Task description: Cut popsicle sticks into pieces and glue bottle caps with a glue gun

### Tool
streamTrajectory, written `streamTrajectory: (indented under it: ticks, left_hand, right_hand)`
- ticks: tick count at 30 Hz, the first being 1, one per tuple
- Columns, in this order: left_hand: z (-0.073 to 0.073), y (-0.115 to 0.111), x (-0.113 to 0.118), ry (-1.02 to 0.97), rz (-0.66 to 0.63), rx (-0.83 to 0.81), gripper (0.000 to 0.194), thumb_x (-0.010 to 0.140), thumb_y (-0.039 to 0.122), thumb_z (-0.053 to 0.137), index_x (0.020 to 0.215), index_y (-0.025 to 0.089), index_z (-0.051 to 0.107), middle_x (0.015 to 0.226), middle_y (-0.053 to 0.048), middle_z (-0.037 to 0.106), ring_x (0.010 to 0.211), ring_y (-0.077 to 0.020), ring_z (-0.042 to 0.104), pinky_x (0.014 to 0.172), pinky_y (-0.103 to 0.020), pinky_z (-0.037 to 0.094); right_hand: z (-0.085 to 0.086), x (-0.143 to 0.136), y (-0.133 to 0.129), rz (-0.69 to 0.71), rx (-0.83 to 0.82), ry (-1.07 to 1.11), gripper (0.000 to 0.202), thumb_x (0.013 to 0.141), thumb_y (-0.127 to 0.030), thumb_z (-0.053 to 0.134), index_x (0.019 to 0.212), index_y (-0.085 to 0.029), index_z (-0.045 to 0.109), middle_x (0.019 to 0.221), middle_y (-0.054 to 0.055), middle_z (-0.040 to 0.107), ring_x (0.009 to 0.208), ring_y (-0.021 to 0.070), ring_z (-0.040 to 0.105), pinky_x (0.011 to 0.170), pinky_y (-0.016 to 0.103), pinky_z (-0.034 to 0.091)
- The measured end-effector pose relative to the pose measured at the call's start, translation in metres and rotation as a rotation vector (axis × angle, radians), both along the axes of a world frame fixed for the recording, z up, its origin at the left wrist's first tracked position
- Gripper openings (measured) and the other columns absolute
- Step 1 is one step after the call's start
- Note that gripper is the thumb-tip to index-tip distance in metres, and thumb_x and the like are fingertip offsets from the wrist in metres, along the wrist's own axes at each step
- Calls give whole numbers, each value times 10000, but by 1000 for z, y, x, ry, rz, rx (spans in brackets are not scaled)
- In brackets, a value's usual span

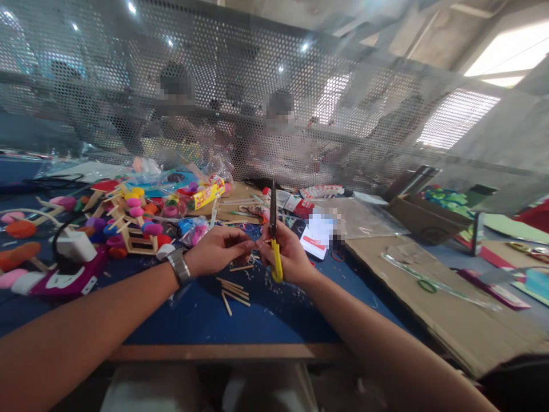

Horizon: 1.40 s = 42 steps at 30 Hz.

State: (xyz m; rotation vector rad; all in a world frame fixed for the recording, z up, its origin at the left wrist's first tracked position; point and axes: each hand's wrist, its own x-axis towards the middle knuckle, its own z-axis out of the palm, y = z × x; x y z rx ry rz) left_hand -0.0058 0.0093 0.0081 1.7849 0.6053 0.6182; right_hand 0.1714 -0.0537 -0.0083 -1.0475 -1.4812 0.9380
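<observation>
My right hand (pixel 288 252) is closed round yellow-handled scissors (pixel 275 257), whose dark blades point upward. Close beside it, the thumb and fingertips of my left hand (pixel 221 250) are pressed together in a pinch; whatever lies between them is too small to make out. The fingertips of both hands nearly meet above the blue table mat (pixel 274 315). Below my left hand lie several short wooden sticks (pixel 234 290), with one more stick (pixel 241 268) just above the group. Small pale scraps are scattered on the mat around them.
Left of me are wooden stick structures with coloured discs (pixel 137 229) and a purple power strip (pixel 71 274) with a white plug. A phone (pixel 318 236) lies beyond my right hand. Cardboard (pixel 429 297) and a box (pixel 429 217) are at right. A perforated screen (pixel 240 74) stands behind.
</observation>
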Motion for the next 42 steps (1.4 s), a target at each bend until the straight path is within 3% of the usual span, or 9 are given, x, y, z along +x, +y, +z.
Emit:
streamTrajectory:
  ticks: [7, 10, 18, 31, 38, 42]
  left_hand:
    - [-2, 3, 2, 7, -50, -123, 548, 642, 655, 793, 718, 128, 660, 632, -23, 679, 537, -128, 619, 553, -262, 529]
    - [-3, 6, 1, -22, -11, -76, 491, 686, 606, 788, 719, 134, 657, 646, -29, 698, 571, -130, 634, 598, -269, 542]
    - [-8, 10, -3, -30, 87, 129, 143, 807, 289, 718, 787, 154, 676, 692, -19, 726, 636, -134, 650, 625, -236, 507]
    - [-10, 10, -3, 73, 70, 334, 152, 876, 299, 628, 806, 165, 646, 698, -3, 713, 628, -120, 626, 600, -220, 462]
    - [-3, 3, -7, 268, -25, 480, 269, 908, 387, 587, 760, 166, 627, 575, 19, 605, 550, -128, 549, 547, -238, 375]
    - [-4, 2, -8, 347, -69, 585, 278, 929, 398, 551, 784, 172, 619, 676, -7, 633, 631, -151, 548, 612, -265, 374]
  right_hand:
    - [-4, 0, -1, 33, 69, -6, 396, 780, -439, 781, 824, -243, 440, 692, -65, 456, 499, 88, 457, 459, 239, 385]
    - [-5, 0, 1, 26, 47, 42, 387, 778, -426, 789, 861, -248, 456, 660, -77, 477, 480, 89, 475, 447, 229, 386]
    - [-4, 1, 8, -86, 25, 144, 432, 719, -439, 824, 874, -262, 462, 658, -76, 505, 503, 104, 508, 474, 233, 447]
    - [-14, 13, 12, -238, 124, -228, 363, 751, -454, 768, 919, -238, 528, 652, -54, 512, 529, 120, 470, 504, 249, 396]
    - [-14, 22, 14, -71, 191, -380, 318, 768, -442, 763, 885, -212, 577, 653, -33, 517, 561, 121, 454, 523, 238, 374]
    - [-10, 24, 13, 16, 172, -424, 315, 784, -442, 753, 898, -202, 585, 626, -42, 477, 547, 113, 405, 501, 231, 341]
